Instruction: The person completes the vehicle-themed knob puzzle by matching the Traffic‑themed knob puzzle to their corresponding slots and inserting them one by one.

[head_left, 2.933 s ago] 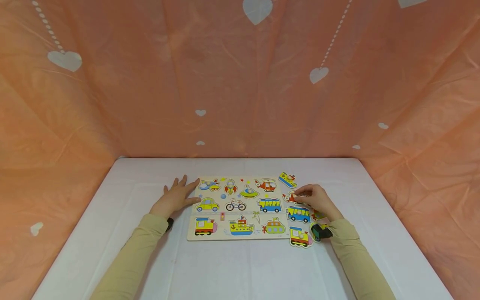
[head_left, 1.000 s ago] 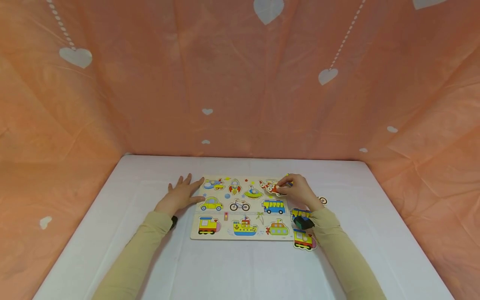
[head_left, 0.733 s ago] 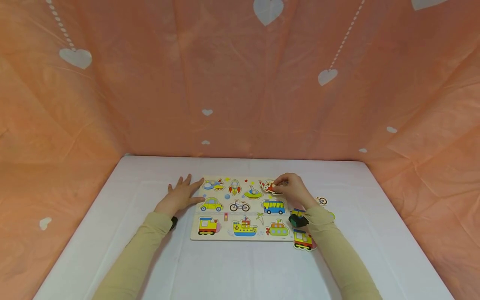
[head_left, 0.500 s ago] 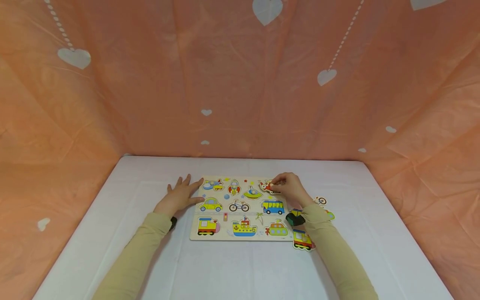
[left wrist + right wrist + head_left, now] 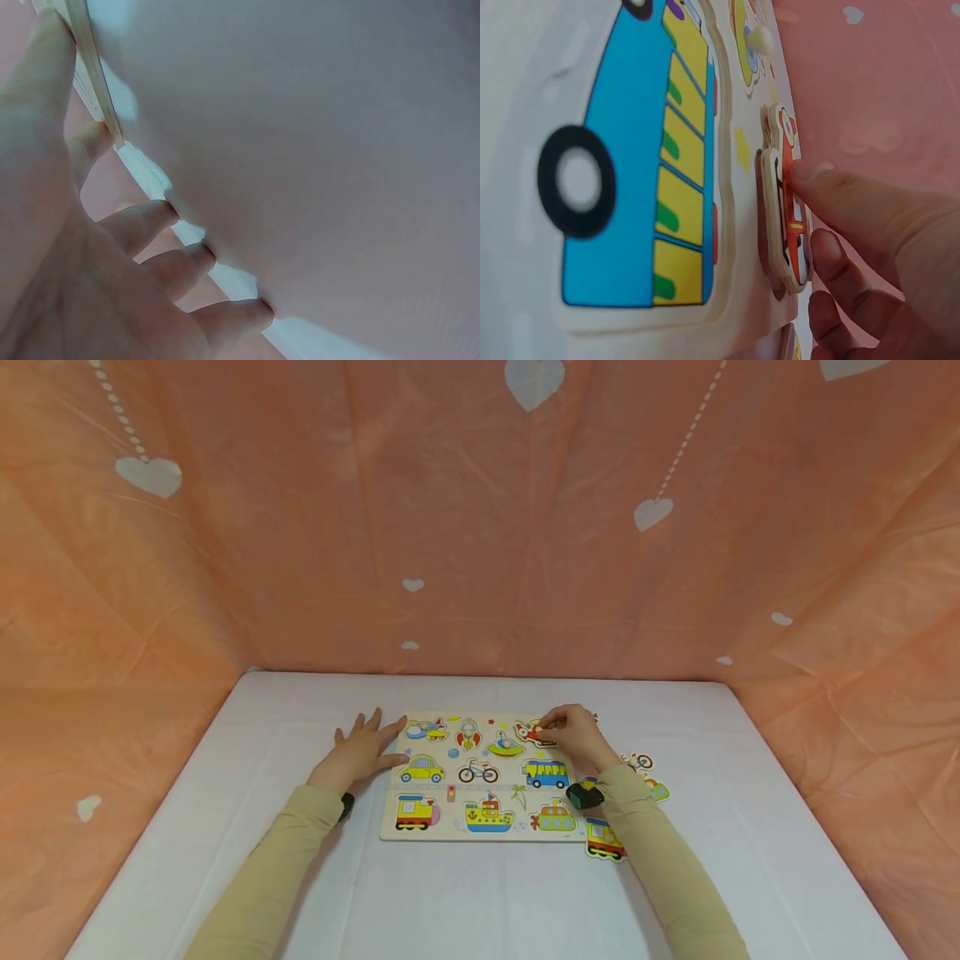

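A wooden peg puzzle board with vehicle pictures lies flat on the table. My left hand rests at its left edge, fingers spread; in the left wrist view, the thumb touches the board's side. Over the helicopter picture at the board's upper right, my right hand pinches the helicopter puzzle piece. Seen from the right wrist, that helicopter piece stands slightly proud of the board, and the fingertips partly hide its knob. The bus picture is in the foreground there.
Loose pieces lie right of the board: a train piece, a bicycle piece and a green piece. Others are partly hidden by the right hand and wrist. A knobbed flying saucer piece sits in the board. Peach cloth encloses the table.
My right hand has carried the helicopter piece left from beside the board to the helicopter picture, then shifted it slightly further left. My left hand keeps its place at the board's edge.
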`<action>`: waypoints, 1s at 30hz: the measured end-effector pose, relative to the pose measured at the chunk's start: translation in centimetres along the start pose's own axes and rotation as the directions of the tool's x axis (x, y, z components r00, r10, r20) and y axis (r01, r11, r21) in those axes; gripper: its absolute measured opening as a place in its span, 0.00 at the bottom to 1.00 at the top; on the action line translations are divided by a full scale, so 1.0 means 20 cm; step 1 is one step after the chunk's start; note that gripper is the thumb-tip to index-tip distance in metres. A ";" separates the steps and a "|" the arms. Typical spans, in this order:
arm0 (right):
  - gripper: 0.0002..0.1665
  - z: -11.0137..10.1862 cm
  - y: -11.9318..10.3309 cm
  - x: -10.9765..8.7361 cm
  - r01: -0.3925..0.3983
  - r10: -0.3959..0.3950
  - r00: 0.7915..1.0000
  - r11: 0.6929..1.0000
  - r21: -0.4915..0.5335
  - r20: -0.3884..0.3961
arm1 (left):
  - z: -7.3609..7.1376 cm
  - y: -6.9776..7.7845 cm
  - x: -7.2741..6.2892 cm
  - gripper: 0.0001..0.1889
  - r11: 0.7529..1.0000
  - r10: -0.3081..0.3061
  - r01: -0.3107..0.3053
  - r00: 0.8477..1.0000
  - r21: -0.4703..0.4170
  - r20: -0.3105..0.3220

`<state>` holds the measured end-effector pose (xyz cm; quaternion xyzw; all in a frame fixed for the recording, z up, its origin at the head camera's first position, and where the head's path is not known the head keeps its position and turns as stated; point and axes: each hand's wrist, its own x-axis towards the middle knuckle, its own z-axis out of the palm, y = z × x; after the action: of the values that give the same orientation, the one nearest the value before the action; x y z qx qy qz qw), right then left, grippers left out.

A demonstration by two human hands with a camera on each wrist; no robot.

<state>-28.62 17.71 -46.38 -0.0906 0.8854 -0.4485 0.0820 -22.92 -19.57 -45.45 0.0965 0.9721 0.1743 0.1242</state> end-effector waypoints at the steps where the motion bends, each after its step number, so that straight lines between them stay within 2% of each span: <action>1: 0.07 0.00 0.00 0.00 -0.003 0.003 1.000 1.000 0.006 0.001 | 0.00 0.00 0.00 0.42 1.000 -0.002 0.002 1.000 0.002 0.001; 23: 0.07 0.01 0.02 0.01 -0.024 0.025 1.000 0.999 0.042 -0.003 | 0.00 0.00 0.00 0.42 1.000 -0.001 0.001 1.000 0.002 -0.014; 30: 0.08 0.02 0.01 0.01 -0.064 0.064 0.998 0.997 0.042 0.004 | 0.00 0.00 -0.01 0.41 1.000 0.001 -0.001 1.000 -0.004 -0.017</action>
<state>-28.70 17.52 -46.72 -0.0612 0.8781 -0.4640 0.0994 -22.83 -19.59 -45.41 0.0953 0.9727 0.1769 0.1161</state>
